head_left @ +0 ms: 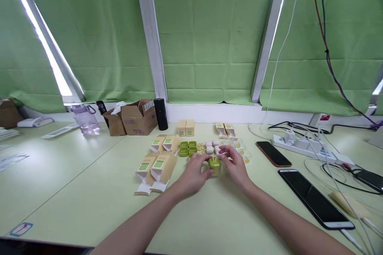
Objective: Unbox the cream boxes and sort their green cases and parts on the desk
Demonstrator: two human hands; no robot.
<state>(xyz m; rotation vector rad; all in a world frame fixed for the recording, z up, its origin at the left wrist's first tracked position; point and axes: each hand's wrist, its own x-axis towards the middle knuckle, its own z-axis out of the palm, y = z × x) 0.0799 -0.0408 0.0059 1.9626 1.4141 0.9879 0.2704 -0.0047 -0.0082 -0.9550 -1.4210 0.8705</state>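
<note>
My left hand (194,172) grips a small green-lidded case (214,162) with a clear lower part, fingers and thumb closed around its left side. Close by on the right, my right hand (235,164) has its thumb and forefinger bent together at the case's upper corner. Whatever lies between those fingertips is too small to make out. Just beyond my hands sit several green square pieces (184,144), tiny yellowish pieces (200,147), pale pinkish-white rounded pieces (210,149) and clear pieces with yellow spots (247,159).
Left of my hands lie several beige cartons (163,165) with open flaps; more cartons (186,128) stand behind. A cardboard box (139,119), black cylinder (160,114) and purple bottle (85,119) line the back. Phones (314,197), cables and a power strip (302,147) occupy the right.
</note>
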